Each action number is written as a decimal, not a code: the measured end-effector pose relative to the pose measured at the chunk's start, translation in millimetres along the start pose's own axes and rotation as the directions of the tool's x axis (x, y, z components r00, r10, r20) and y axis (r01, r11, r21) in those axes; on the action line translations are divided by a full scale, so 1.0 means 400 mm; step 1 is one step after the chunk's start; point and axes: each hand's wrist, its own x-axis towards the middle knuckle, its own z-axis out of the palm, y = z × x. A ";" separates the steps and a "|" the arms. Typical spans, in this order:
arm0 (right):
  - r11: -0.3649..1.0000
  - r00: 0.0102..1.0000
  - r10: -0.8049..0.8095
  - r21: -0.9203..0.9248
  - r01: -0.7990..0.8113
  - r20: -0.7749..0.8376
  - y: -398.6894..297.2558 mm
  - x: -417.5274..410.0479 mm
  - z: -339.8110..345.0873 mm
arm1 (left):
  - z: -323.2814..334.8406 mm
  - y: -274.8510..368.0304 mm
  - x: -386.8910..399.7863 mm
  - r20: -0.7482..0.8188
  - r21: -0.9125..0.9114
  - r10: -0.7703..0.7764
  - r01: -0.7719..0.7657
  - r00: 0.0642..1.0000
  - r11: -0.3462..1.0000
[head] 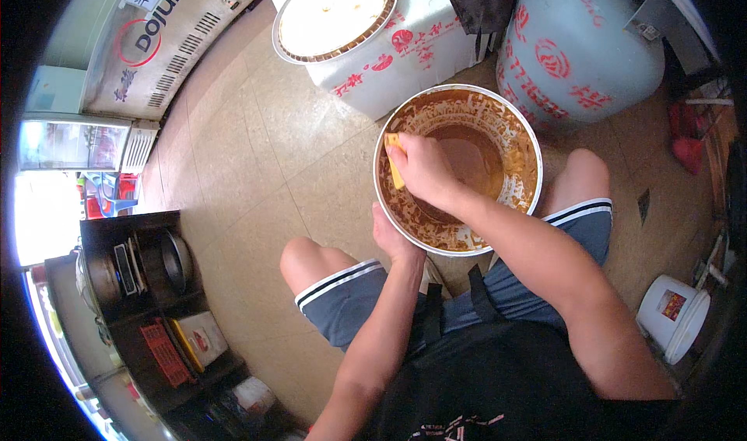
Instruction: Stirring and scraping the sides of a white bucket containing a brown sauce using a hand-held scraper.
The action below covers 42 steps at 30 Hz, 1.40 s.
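Note:
A deep white-rimmed bucket (pixel 530 149) stands between my knees, its inner wall smeared with brown paste. Brown liquid or paste (pixel 475 155) lies at its bottom. Inside the bucket, my right hand (pixel 423 164) grips a yellow scraper or sponge-like block (pixel 395 175) against the left part of the inner wall; my fingers hide much of it, so its exact kind is unclear. My left hand (pixel 394 234) holds the bucket's outside near the rim at the lower left, with the fingers partly hidden behind it.
A round metal-rimmed basin (pixel 277 44) with pale contents sits on a silver box (pixel 362 88) ahead. Beside that stands a large grey gas cylinder (pixel 572 50). A white lidded pail (pixel 668 312) is at the right. Dark shelves (pixel 154 307) and a steel refrigerator (pixel 163 50) line the left.

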 end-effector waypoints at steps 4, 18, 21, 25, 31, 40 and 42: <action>1.000 0.978 0.015 0.013 -0.018 0.207 -0.028 -0.081 -0.021 | -0.046 -0.013 0.042 0.056 0.368 0.132 -0.143 0.990 0.919; 0.991 0.994 0.108 -0.074 -0.108 0.003 0.020 -0.066 -0.079 | 0.088 0.139 0.239 0.341 0.481 -0.343 0.151 0.875 0.863; 0.993 0.992 0.058 -0.109 -0.046 0.114 0.013 -0.071 -0.084 | 0.071 0.115 0.243 0.364 0.392 -0.260 0.106 0.895 0.914; 0.987 0.984 -0.115 -0.098 0.129 0.139 0.012 -0.097 -0.065 | 0.000 0.070 0.187 0.221 0.274 -0.128 0.065 0.967 0.959; 0.921 0.874 -0.322 -0.095 0.379 0.364 -0.007 -0.169 -0.051 | -0.040 0.037 0.103 0.160 0.052 -0.054 0.046 0.986 0.998; 0.922 0.910 -0.374 -0.035 0.386 0.176 0.017 -0.061 0.009 | -0.026 0.032 0.075 0.228 -0.084 -0.064 0.085 0.972 0.993; 0.975 0.974 -0.224 0.014 0.224 0.038 0.007 -0.053 0.016 | -0.029 0.028 0.069 0.234 -0.044 -0.071 0.084 0.970 0.996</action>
